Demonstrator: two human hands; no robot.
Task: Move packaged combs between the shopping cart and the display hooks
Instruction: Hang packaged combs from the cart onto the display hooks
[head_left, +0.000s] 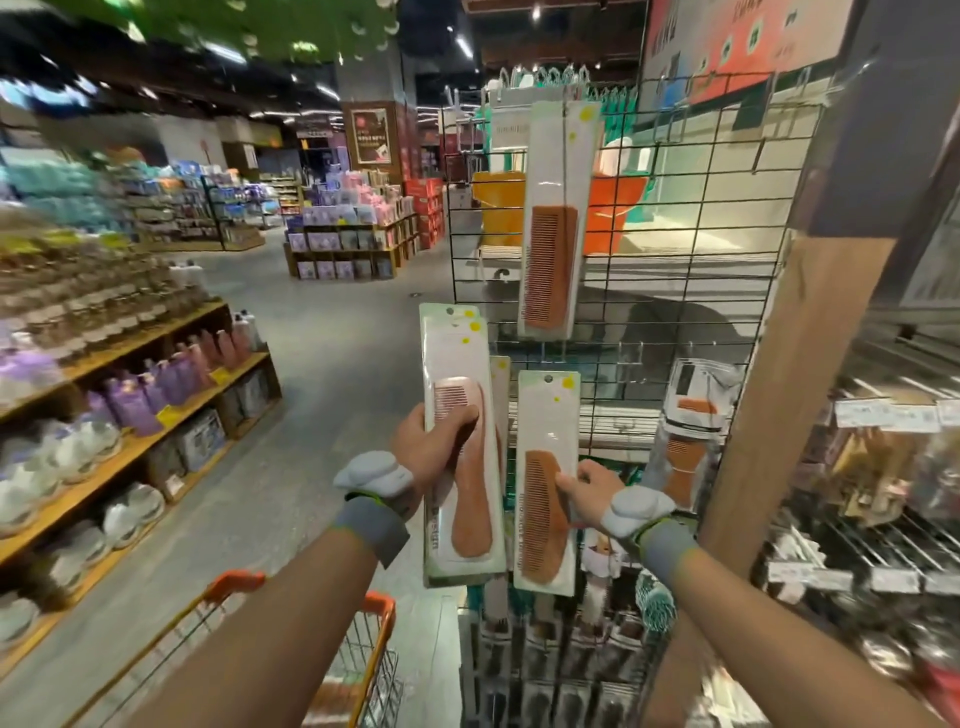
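Note:
My left hand (431, 449) grips a packaged comb with a handle (462, 457), held upright just left of the wire display grid (675, 260); a second pack seems to sit behind it. My right hand (584, 491) pinches the right edge of a packaged wooden comb (545, 483) in front of the grid's lower part. Whether that pack hangs on a hook I cannot tell. Another packaged wooden comb (556, 218) hangs on a hook higher up. The orange shopping cart (363, 649) stands below my left arm.
More packaged combs (691, 431) hang to the right on the grid, and brushes (571, 649) hang below. A wooden post (795, 405) rises at the grid's right side. Shelves of bottles (130, 395) line the aisle on the left.

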